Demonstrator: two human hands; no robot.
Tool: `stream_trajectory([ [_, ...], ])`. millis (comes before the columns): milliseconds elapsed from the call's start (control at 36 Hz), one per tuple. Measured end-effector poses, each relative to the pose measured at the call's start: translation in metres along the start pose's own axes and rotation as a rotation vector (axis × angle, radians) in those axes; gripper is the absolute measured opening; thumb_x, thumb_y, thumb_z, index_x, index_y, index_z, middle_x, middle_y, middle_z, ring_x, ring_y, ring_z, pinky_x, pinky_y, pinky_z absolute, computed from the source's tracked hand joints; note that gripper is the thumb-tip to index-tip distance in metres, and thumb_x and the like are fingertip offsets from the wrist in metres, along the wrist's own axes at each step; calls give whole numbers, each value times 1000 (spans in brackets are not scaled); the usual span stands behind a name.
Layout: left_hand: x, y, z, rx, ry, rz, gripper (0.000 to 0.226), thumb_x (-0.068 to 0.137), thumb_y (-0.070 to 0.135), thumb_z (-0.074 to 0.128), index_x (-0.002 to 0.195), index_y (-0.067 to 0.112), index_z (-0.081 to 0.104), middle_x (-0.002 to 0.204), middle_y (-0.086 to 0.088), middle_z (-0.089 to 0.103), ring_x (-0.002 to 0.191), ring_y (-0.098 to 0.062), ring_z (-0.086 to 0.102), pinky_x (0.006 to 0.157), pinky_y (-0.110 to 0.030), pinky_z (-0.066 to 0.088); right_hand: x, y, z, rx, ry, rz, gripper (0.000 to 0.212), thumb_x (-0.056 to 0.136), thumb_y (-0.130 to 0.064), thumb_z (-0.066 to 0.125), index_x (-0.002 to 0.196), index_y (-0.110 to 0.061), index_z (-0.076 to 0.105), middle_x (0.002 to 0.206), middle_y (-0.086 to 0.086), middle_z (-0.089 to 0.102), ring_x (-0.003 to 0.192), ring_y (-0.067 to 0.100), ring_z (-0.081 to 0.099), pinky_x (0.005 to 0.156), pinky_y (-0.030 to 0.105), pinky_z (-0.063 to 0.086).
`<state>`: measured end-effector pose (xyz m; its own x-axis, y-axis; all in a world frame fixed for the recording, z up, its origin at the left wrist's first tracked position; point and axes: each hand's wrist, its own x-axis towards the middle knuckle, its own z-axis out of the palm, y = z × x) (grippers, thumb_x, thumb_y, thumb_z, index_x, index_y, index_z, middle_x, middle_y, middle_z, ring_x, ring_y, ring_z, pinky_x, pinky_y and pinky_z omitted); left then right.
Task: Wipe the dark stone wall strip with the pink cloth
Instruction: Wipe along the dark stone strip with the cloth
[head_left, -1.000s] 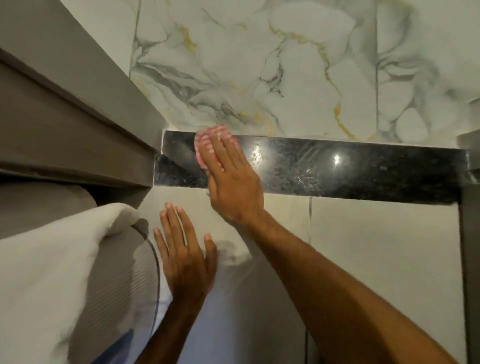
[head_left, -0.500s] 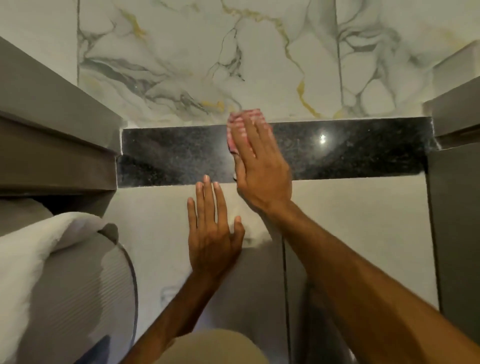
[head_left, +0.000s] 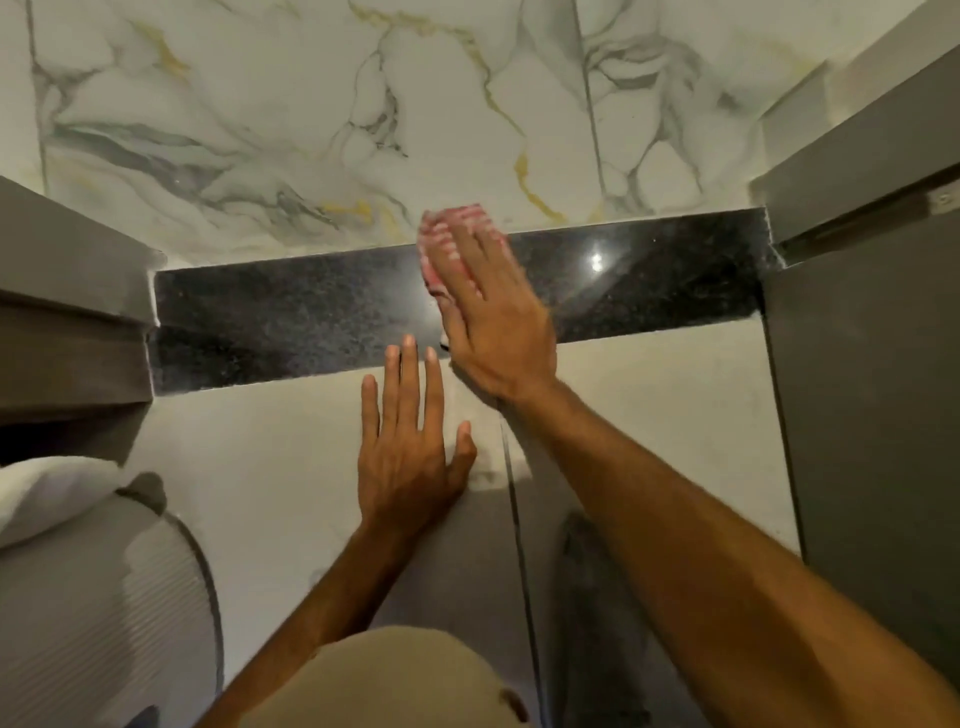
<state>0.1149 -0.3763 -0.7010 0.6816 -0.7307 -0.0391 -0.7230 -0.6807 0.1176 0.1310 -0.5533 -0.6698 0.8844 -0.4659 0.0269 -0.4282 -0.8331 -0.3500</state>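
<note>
A dark speckled stone wall strip runs across the wall between two grey frames. My right hand lies flat on the strip near its middle, pressing a pink striped cloth against it. Only the cloth's top and left edge show past my fingers. My left hand rests flat, fingers spread, on the pale tile just below the strip, its fingertips touching the strip's lower edge. It holds nothing.
White marble tile with grey and gold veins fills the wall above. Grey frames stand at left and right. A white towel lies on a ribbed grey object at lower left.
My right hand has slid the pink cloth rightward along the strip, from near its left end to about its middle. My left hand moved up and right along the tile below.
</note>
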Motion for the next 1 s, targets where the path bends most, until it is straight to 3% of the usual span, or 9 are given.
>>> stream_trajectory([
  [83,2,6,-1,9,7,22,75,112,49,31,170,2,25,178,-27,20,167,-43,17,137,-56,5,-62,22,-8,-32,-32,-87,65,111,-36,49,173,-25,33,183,1,28,172,21,22,140,33,19],
  [194,8,10,-1,-11,-32,86,81,107,50,38,172,6,20,180,-26,14,168,-41,11,137,-57,4,-109,66,-36,-48,-47,144,63,116,-46,33,176,-29,23,186,-6,16,174,14,12,140,34,26],
  [389,26,21,7,-47,-42,115,84,107,60,30,174,13,11,183,-20,3,170,-34,-6,137,-50,-13,-16,99,-51,-76,111,442,62,117,-40,31,176,-24,22,186,3,16,174,25,14,141,42,23],
  [500,29,25,8,-50,-25,120,84,107,58,31,175,13,10,183,-19,1,170,-33,-5,138,-51,-12,6,77,-34,-24,144,251,63,116,-40,42,174,-24,25,182,8,27,169,30,30,133,46,39],
  [583,28,24,5,-64,-52,126,84,106,58,31,175,14,11,183,-18,1,170,-33,-4,137,-52,-10,-45,73,-29,-80,21,43,64,117,-41,38,176,-28,20,186,0,15,174,21,12,140,42,28],
  [694,28,24,2,-89,-78,126,84,106,57,32,174,13,14,183,-18,5,170,-33,1,137,-57,1,-104,96,-44,-73,-5,262,65,117,-50,29,177,-30,16,187,-5,10,174,17,10,139,38,30],
  [778,29,23,4,-82,-63,143,81,107,56,30,174,12,15,182,-20,7,170,-34,3,137,-60,3,-90,116,-57,-87,108,446,62,118,-39,37,176,-24,23,186,4,17,173,25,18,137,46,34],
  [861,27,22,8,-71,15,163,75,112,53,28,172,8,23,180,-23,16,169,-38,10,137,-61,4,-39,132,-64,-116,172,510,60,119,-31,37,176,-18,24,184,10,20,173,28,17,139,48,28],
  [1000,27,22,13,-45,70,140,74,112,51,30,172,8,24,179,-25,18,169,-37,9,138,-58,-2,-6,129,-51,-86,101,445,64,116,-46,35,176,-27,23,186,2,17,173,26,17,138,41,30],
])
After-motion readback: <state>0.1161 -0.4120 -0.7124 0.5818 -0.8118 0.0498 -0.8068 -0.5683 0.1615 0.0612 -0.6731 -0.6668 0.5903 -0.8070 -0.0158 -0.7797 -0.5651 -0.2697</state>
